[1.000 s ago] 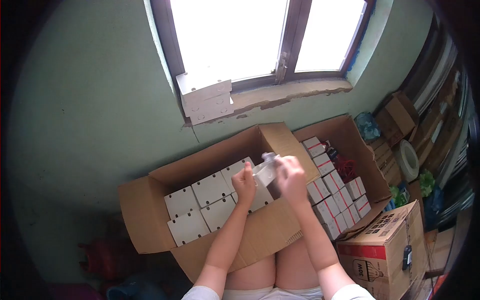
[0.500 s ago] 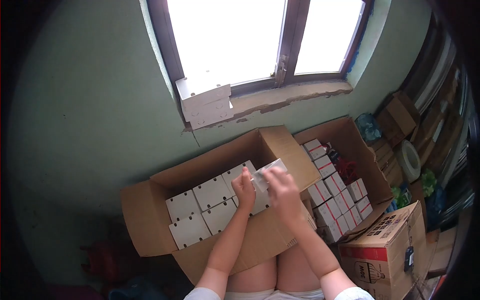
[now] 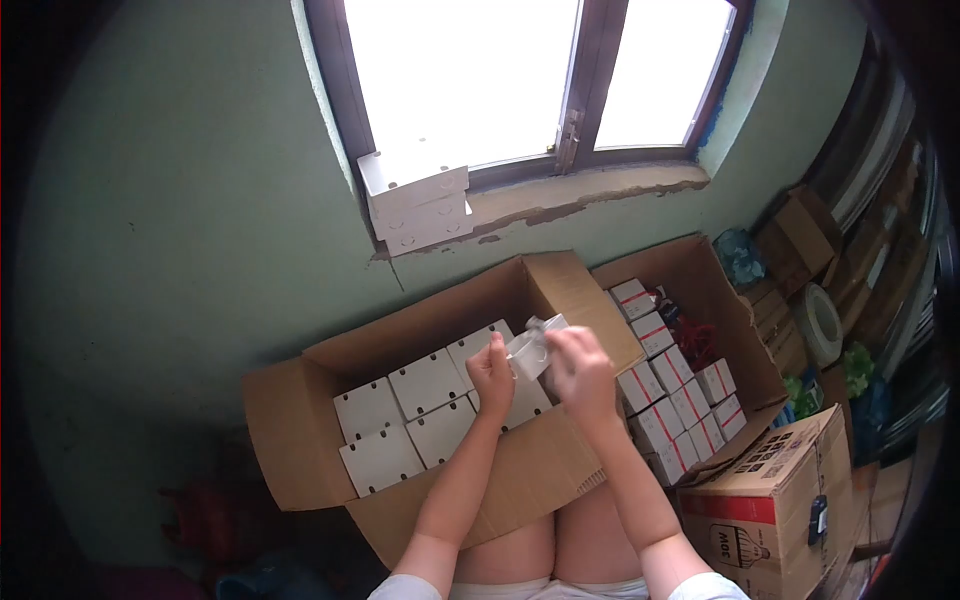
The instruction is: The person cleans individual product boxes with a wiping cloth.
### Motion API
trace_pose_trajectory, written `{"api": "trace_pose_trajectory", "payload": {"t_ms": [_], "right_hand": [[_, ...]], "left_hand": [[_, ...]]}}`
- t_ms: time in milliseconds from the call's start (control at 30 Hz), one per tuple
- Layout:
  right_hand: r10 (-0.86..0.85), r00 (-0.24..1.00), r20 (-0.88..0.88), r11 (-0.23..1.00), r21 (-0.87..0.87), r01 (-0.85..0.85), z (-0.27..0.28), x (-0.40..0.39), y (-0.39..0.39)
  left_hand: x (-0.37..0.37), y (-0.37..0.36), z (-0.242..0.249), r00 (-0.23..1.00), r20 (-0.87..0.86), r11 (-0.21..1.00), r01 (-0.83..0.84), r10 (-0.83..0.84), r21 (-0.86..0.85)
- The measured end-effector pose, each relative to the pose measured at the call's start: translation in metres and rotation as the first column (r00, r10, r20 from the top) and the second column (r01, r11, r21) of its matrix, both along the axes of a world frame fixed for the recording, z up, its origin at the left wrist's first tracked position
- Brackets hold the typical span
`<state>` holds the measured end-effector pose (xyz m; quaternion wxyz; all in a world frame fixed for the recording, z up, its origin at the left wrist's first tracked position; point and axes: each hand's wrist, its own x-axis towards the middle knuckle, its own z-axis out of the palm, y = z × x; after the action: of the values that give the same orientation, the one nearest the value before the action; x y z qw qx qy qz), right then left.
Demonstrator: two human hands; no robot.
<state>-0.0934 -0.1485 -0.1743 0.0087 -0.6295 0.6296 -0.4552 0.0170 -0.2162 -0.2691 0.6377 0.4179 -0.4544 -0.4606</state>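
Note:
A small white box-shaped piece [image 3: 530,353] is between my hands, above the open cardboard box [image 3: 420,315]. My left hand [image 3: 492,377] is closed on its left side, thumb pointing up. At its upper right, my right hand [image 3: 580,370] has its fingers bent together around something small and greyish that is too blurred to make out. Beneath my hands, several white square boxes [image 3: 428,384] with dark notches at their edges lie in rows inside the cardboard box.
White boxes [image 3: 420,215] are stacked on the windowsill [image 3: 580,198]. To the right, another carton [image 3: 735,290] holds small boxes with red stripes [image 3: 690,402] and red cords. A closed carton [image 3: 770,500] stands at the lower right, near a roll of tape [image 3: 819,322].
My right hand has moved slightly right and down, and a greyish thing now shows by its fingertips. The white piece is tilted differently. The view has shifted slightly.

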Motion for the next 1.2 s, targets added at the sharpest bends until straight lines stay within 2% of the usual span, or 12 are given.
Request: {"api": "trace_pose_trajectory", "payload": {"t_ms": [100, 233, 367, 500, 533, 600, 700, 767, 900, 967, 1133, 1200], "right_hand": [[-0.064, 0.998, 0.027, 0.998, -0.012, 0.065, -0.002, -0.004, -0.009], [0.221, 0.969, 0.113, 0.971, 0.065, -0.229, 0.009, 0.031, 0.019], [0.019, 0.969, 0.245, 1.0, 0.007, -0.021, -0.002, 0.005, -0.006], [-0.191, 0.972, 0.135, 0.981, -0.003, 0.193, -0.015, -0.032, -0.018], [-0.147, 0.899, 0.411, 0.984, 0.157, 0.089, -0.012, -0.036, -0.022], [-0.085, 0.51, 0.856, 0.934, 0.246, -0.258, -0.003, -0.039, -0.021], [0.017, 0.481, 0.877, 0.956, 0.127, -0.266, 0.018, -0.03, -0.022], [0.033, 0.526, 0.85, 0.955, 0.129, -0.268, 0.029, -0.039, -0.029], [0.065, 0.671, 0.739, 0.9, 0.248, -0.36, 0.048, -0.055, -0.037], [0.195, 0.851, 0.488, 0.919, 0.212, -0.333, 0.053, -0.054, -0.037], [0.293, 0.954, 0.058, 0.956, 0.001, -0.294, 0.037, -0.012, -0.024], [0.25, 0.966, -0.071, 0.968, -0.005, -0.251, 0.023, 0.01, -0.016]], "left_hand": [[0.002, 0.004, 0.009, 0.996, -0.084, 0.999, 0.013, -0.01, 0.034], [-0.002, -0.003, 0.002, 0.987, -0.161, 1.0, 0.001, 0.003, 0.021], [0.004, 0.004, 0.011, 0.996, -0.071, 0.996, 0.065, -0.06, 0.068], [0.003, 0.003, 0.006, 0.98, -0.155, 0.992, 0.125, -0.127, -0.025], [0.002, 0.002, 0.007, 0.969, -0.197, 0.989, 0.137, -0.147, -0.062], [-0.002, -0.002, 0.01, 0.951, -0.235, 0.975, 0.174, -0.202, -0.135], [0.015, -0.005, 0.026, 0.909, -0.163, 0.912, 0.343, -0.383, -0.226], [0.02, -0.006, 0.044, 0.802, -0.024, 0.779, 0.572, -0.596, -0.257], [0.037, -0.01, 0.041, 0.431, -0.255, 0.47, 0.876, -0.865, -0.113], [0.036, -0.004, 0.061, 0.453, -0.263, 0.491, 0.865, -0.852, -0.1], [0.027, -0.024, 0.012, 0.608, -0.214, 0.628, 0.777, -0.764, -0.035], [0.019, -0.02, 0.001, 0.706, -0.552, 0.831, 0.555, -0.443, 0.043]]}}
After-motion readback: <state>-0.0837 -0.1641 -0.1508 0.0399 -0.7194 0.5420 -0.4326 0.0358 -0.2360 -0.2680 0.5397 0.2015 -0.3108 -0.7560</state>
